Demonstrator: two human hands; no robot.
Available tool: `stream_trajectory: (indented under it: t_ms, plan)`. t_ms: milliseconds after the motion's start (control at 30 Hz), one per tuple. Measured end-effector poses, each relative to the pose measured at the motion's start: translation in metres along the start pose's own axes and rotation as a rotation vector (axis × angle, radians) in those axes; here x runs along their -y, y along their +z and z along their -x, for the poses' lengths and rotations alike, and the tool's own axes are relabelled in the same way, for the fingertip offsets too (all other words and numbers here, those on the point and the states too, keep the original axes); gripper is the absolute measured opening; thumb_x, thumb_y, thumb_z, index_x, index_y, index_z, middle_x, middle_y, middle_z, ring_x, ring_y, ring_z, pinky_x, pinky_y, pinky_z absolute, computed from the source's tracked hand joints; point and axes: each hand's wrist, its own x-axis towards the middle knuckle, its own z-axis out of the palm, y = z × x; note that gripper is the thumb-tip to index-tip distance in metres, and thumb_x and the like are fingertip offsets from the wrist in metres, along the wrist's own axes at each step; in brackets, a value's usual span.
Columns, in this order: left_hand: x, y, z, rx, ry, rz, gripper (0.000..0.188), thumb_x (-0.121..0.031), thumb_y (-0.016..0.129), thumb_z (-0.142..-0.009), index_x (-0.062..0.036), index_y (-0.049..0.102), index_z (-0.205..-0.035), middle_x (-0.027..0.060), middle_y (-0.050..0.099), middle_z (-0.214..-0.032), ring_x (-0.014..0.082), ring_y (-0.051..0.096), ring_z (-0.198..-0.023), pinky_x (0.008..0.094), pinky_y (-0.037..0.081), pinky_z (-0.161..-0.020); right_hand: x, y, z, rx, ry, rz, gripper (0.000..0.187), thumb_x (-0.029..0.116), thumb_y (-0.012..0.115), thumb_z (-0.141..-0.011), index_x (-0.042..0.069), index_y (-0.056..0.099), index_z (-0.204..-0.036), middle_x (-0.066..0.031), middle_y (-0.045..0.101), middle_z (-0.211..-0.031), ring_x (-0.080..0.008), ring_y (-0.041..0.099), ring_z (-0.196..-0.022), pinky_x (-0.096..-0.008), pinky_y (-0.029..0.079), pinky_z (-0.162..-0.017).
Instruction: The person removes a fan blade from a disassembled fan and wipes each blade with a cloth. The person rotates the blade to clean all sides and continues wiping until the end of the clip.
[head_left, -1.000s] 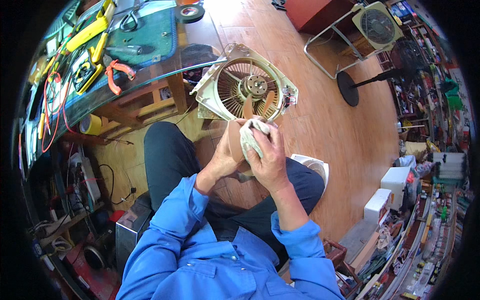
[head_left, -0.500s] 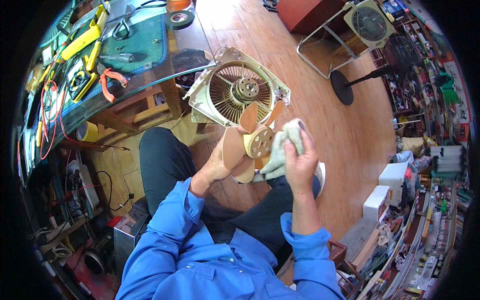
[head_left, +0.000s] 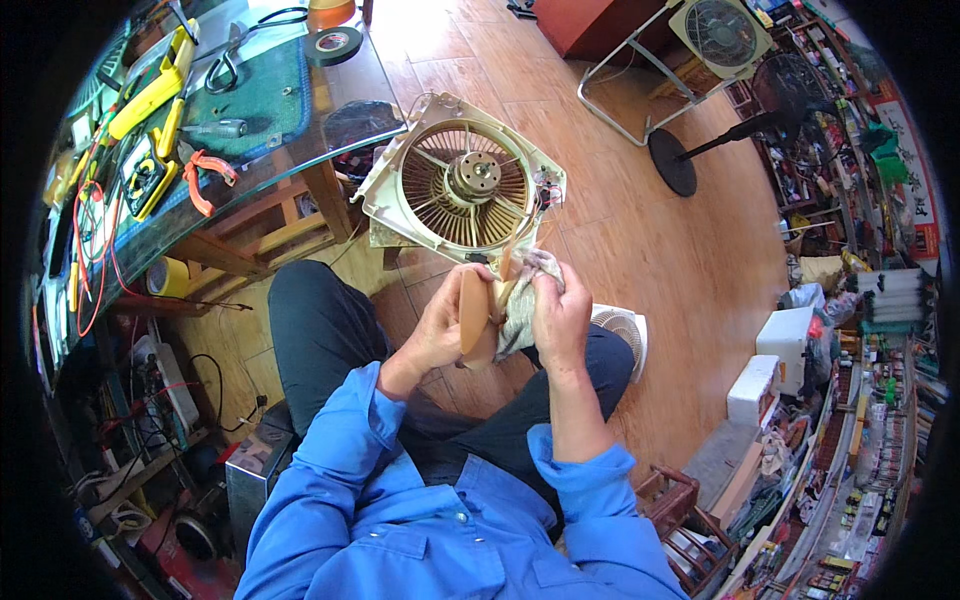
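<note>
Over my lap, my left hand (head_left: 437, 325) is closed around a tan plastic fan blade (head_left: 473, 318), which is turned nearly edge-on so its hub is mostly hidden. A crumpled, stained grey cloth (head_left: 518, 318) is gripped in my right hand (head_left: 562, 318) and pressed against the blade's right side. Just beyond both hands, the open box-fan housing (head_left: 385, 195) leans with its round grille and the bare motor (head_left: 473, 178) facing up. Some wiring shows at the housing's right corner.
At the left, a glass-topped workbench (head_left: 350, 90) holds red-handled pliers (head_left: 208, 180), a yellow multimeter (head_left: 150, 168) and black tape (head_left: 332, 45). A white grille cover (head_left: 622, 330) lies beyond my right knee. A black stand fan (head_left: 672, 162) and crowded shelves (head_left: 850, 440) are at the right.
The fan blade has turned from showing its hub to nearly edge-on. My right hand has moved left and brought the cloth against it. The view has shifted slightly.
</note>
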Motion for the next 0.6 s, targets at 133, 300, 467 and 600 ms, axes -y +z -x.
stream_trajectory:
  t_ms: [133,300,467,600]
  plan:
    - [0.003,0.0,0.004,-0.101,0.087,-0.069,0.063,-0.007,0.087,-0.094,-0.0097,0.048,-0.144,0.0015,0.061,-0.116,0.0102,0.061,-0.108,0.0294,0.052,-0.097,-0.016,0.005,0.032,0.016,-0.02,0.116,0.033,0.014,0.063,-0.1,-0.001,0.074,-0.127,-0.0259,0.076,-0.106,-0.0428,0.076,-0.1,-0.0479,0.059,-0.09]
    - [-0.011,-0.007,-0.007,-0.038,0.295,-0.411,0.044,0.005,0.079,-0.091,-0.0086,0.064,-0.13,0.0081,0.069,-0.111,0.0248,0.069,-0.106,0.0363,0.056,-0.095,-0.056,-0.019,0.053,0.213,0.234,-0.146,0.03,0.015,0.06,-0.101,-0.003,0.076,-0.118,-0.0121,0.081,-0.105,-0.0265,0.078,-0.09,-0.0398,0.062,-0.085]
    - [-0.025,-0.005,-0.017,0.247,0.676,-1.001,0.042,-0.014,0.078,-0.081,-0.0187,0.079,-0.123,0.0022,0.071,-0.105,0.0302,0.07,-0.111,0.0451,0.06,-0.092,-0.009,-0.049,0.032,0.156,0.298,-0.82,0.065,0.051,0.047,-0.119,-0.006,0.063,-0.144,-0.0161,0.074,-0.134,-0.0228,0.074,-0.118,-0.0394,0.06,-0.104]
    - [-0.037,-0.003,-0.018,0.256,0.765,-1.074,0.047,-0.023,0.079,-0.077,-0.0245,0.081,-0.123,-0.0016,0.068,-0.104,0.0269,0.069,-0.106,0.0461,0.059,-0.099,-0.017,-0.056,0.02,0.209,0.393,-0.622,0.051,0.043,0.061,-0.116,-0.005,0.074,-0.127,-0.0129,0.081,-0.118,-0.0182,0.079,-0.101,-0.0321,0.064,-0.087]
